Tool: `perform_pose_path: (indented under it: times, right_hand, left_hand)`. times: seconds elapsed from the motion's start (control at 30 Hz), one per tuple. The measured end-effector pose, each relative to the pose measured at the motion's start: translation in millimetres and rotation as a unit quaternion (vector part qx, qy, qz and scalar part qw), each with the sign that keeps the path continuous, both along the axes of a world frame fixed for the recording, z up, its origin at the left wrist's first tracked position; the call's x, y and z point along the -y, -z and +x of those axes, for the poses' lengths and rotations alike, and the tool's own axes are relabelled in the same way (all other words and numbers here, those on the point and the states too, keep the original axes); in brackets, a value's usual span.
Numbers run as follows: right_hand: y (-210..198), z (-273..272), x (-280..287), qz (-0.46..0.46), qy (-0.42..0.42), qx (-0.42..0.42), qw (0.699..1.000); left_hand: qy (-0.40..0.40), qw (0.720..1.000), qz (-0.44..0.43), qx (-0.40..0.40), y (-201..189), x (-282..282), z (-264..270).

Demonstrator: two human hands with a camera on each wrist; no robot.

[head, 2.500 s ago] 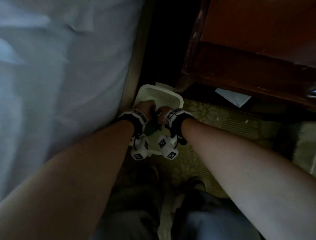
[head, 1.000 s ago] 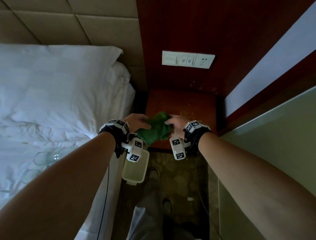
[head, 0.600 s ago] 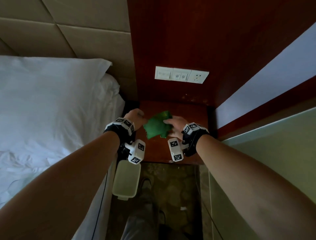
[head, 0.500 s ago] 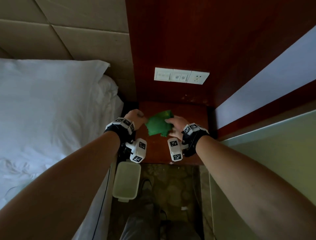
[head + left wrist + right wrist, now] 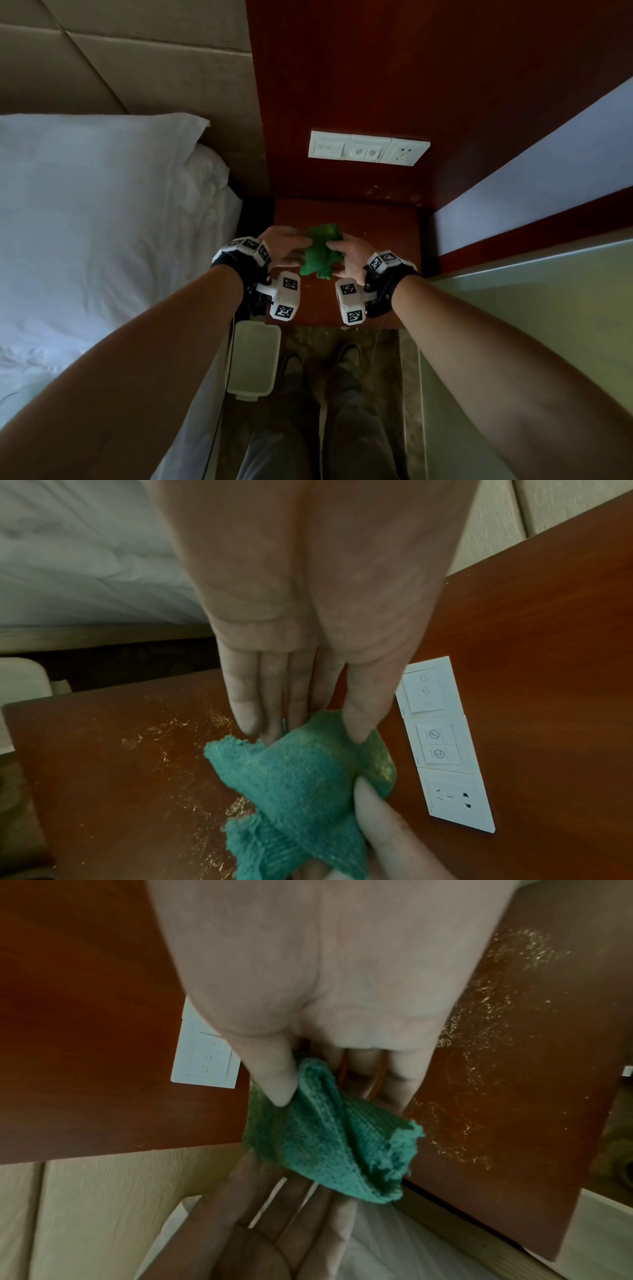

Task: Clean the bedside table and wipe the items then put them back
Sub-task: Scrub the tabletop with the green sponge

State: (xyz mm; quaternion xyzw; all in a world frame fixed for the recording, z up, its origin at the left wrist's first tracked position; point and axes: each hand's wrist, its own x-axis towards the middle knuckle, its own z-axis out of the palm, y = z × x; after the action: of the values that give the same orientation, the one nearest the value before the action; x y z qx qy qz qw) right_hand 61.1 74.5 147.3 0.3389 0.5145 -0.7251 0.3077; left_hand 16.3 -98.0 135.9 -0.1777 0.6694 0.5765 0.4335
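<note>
I hold the green cloth [image 5: 320, 251] above the middle of the desk [image 5: 383, 233], my right hand [image 5: 349, 255] pinching one end between thumb and fingers, while my left hand [image 5: 284, 248] is flat, its straight fingers touching the other end. Pale crumbs [image 5: 171, 739] lie scattered over the desk toward its front and right edges. To wipe well, I judge I should fold the cloth into a flat pad, press it down at the back edge and draw the grit forward into one line, not scatter it.

Bedside table [image 5: 387, 240] hemmed by bed [image 5: 102, 240] and wall [image 5: 513, 192].
</note>
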Motion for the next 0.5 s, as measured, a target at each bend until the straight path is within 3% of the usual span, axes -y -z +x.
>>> perform_pose_path:
  times: [0.23,0.37,0.5]
  right_hand:
    - [14.0,-11.9,3.9,0.047,-0.013,-0.009,0.999]
    - [21.4,-13.7,-8.5,0.014,-0.029,0.020,0.999]
    - [38.0,-16.2,-29.2,0.025,-0.055,0.023,0.998]
  left_hand:
    - [-0.009,1.000,-0.011,-0.021,8.2,-8.2,-6.0]
    - [-0.029,0.999,0.002,-0.020,13.0,-19.9,-7.9]
    - [0.012,0.998,-0.053,-0.041,24.7,-39.6,-13.9]
